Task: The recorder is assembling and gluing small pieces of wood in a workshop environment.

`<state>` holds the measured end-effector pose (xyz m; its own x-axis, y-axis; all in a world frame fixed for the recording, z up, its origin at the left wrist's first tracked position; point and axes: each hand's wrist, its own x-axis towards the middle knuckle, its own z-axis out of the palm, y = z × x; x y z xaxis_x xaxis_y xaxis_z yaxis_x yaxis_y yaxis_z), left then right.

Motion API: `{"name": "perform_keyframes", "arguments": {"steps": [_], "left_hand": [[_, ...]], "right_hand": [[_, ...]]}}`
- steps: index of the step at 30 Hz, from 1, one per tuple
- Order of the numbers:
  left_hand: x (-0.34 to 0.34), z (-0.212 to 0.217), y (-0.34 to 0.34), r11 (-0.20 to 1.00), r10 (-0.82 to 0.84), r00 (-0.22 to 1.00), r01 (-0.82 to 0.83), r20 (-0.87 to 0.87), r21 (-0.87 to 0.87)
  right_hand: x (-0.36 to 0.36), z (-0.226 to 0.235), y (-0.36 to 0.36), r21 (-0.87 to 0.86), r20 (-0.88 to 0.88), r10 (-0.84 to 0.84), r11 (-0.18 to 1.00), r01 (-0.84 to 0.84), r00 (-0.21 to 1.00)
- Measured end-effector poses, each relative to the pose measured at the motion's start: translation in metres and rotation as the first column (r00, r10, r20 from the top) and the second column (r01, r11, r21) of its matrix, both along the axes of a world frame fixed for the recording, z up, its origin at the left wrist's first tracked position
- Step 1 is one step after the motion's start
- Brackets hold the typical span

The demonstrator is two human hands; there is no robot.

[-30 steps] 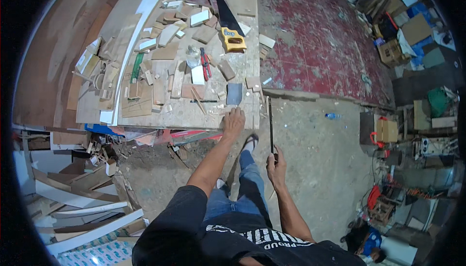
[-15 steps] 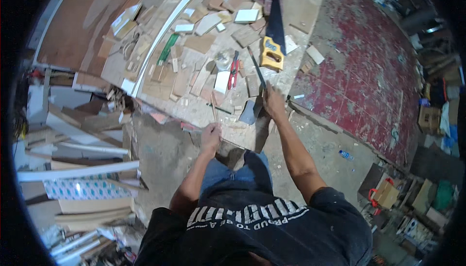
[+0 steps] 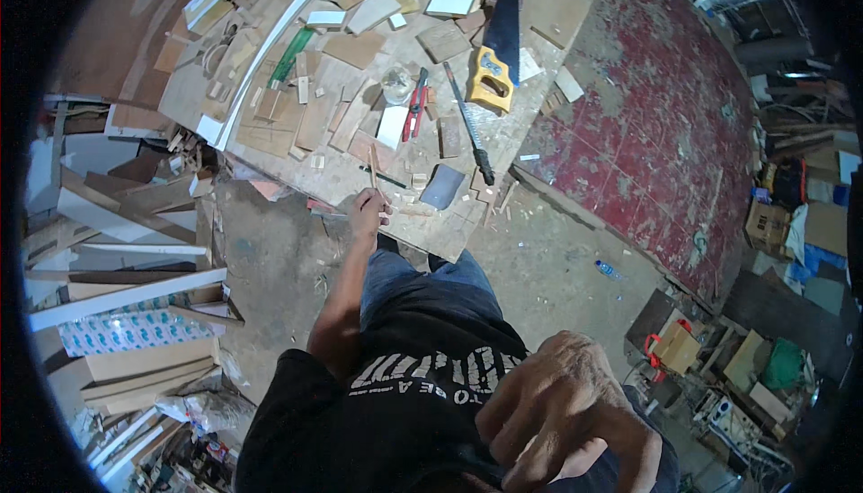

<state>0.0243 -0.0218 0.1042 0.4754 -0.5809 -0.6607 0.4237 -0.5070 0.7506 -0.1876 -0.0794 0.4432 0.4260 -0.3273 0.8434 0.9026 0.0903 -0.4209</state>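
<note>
Left hand (image 3: 369,208) reaches out to the near edge of the workbench (image 3: 557,8), its fingers pinched round a thin wooden stick (image 3: 373,167) that points away from the person, over the bench top; the stick's far end lies among the offcuts, though whether it rests on the board there is hard to tell at this size. Right hand (image 3: 566,421) is close under the camera, low and to the right in the scene, its fingers curled into a loose fist with nothing seen in it, held in front of the person's black shirt. Just right of the stick, at the bench's near edge, lies a small dark grey flat piece (image 3: 442,186), and beyond it a long dark rasp-like tool (image 3: 469,124) runs from near to far. Left of that tool lies a red-handled pair of pliers (image 3: 413,105) beside a white rectangular block (image 3: 392,124), with a clear round jar (image 3: 396,84) just beyond. Farther off, a handsaw with a yellow handle (image 3: 497,44) lies along the bench. Wood offcuts (image 3: 355,48) cover most of the board, and a green strip (image 3: 292,54) lies towards the far left. Stacked planks (image 3: 117,300) stand on the floor at the left
</note>
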Motion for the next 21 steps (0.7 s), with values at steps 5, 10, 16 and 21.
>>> {"name": "perform_keyframes", "arguments": {"steps": [5, 10, 16, 21], "left_hand": [[0.012, -0.006, -0.004, 0.995, -0.030, 0.998, 0.024, -0.057, -0.094], [0.007, 0.030, -0.036, 0.969, -0.171, 0.982, 0.183, 0.081, -0.165], [0.004, -0.026, -0.040, 0.774, -0.413, 0.507, 0.634, 0.756, -0.002], [-0.048, -0.017, -0.071, 0.690, -0.576, 0.245, 0.658, 0.780, 0.303]], "right_hand": [[-0.011, -0.020, 0.032, 0.269, -0.649, -0.327, 0.745, 0.610, 0.687], [0.035, -0.294, -0.121, -0.781, -0.594, -0.677, 0.353, 0.516, -0.435], [0.078, -0.373, -0.135, -0.862, -0.460, -0.612, 0.481, 0.160, -0.643], [0.027, -0.338, -0.108, -0.448, -0.894, -0.239, 0.463, 0.765, -0.379]]}}
